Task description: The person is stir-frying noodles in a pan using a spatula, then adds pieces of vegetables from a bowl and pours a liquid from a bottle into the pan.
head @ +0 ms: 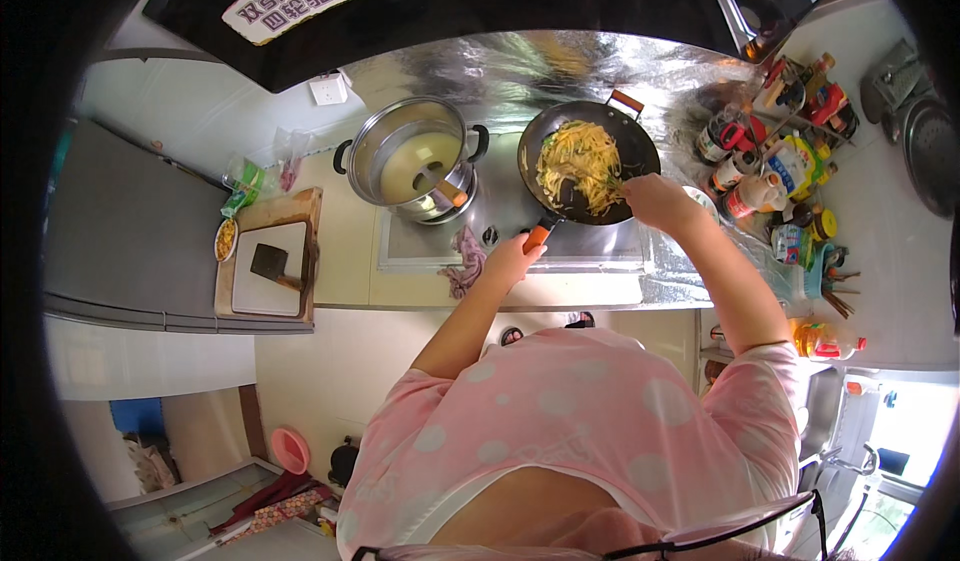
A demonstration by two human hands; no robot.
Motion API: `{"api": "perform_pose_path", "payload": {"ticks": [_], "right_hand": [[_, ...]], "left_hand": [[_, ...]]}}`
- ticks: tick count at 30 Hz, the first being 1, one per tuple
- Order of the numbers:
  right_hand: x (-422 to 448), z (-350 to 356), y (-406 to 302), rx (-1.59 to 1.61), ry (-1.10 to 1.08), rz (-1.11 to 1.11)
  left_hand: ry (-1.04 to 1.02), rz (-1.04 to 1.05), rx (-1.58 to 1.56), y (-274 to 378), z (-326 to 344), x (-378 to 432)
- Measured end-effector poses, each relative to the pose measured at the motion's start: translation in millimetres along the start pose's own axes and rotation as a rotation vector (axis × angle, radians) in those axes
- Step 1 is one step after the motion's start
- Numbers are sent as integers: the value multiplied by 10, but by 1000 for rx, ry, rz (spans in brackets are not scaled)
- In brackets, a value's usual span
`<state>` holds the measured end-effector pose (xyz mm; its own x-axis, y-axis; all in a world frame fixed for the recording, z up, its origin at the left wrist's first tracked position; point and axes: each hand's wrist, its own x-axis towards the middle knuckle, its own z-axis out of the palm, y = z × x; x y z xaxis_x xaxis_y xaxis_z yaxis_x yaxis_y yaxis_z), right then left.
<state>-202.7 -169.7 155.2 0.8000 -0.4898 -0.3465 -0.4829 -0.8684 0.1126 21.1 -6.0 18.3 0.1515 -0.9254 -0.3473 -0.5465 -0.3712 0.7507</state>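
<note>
A dark wok (639,144) sits on the right side of the stove (600,246), holding a heap of yellow shredded food with green bits (581,157). My left hand (508,262) is closed around the wok's orange handle (537,237). Over the wok's lower right rim, my right hand (658,201) has its fingers bunched at the edge of the food; whether they hold something thin is too small to tell. Left of the wok stands a steel pot (363,148) of pale liquid, with a wooden-handled utensil (450,192) in it.
Several bottles (742,193) and a blue utensil holder (816,270) stand at the right. A purple cloth (469,261) lies by the stove's front edge. At the left, a spatula (270,262) rests on a white cutting board (255,294), near a bowl of yellow food (226,240).
</note>
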Motion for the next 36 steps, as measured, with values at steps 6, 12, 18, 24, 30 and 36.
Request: {"api": "perform_pose_path", "payload": {"ticks": [6,12,18,24,30,36], "right_hand": [[-475,-710,34,229,4,248],[-309,-142,81,155,-71,310],[-417,-422,184,183,-18,345],[-371,-274,279,19,-153,404],[-256,-183,464,376,31,437],[-205,-467,879,684,-205,633]], "left_hand": [[-17,-46,-37,-16,1,-48],[-1,10,-22,-17,29,14],[-5,6,-56,-44,9,-25],[-1,1,-29,-40,11,-9],[-30,8,-52,-60,13,9],[5,-1,-12,-62,27,13]]}}
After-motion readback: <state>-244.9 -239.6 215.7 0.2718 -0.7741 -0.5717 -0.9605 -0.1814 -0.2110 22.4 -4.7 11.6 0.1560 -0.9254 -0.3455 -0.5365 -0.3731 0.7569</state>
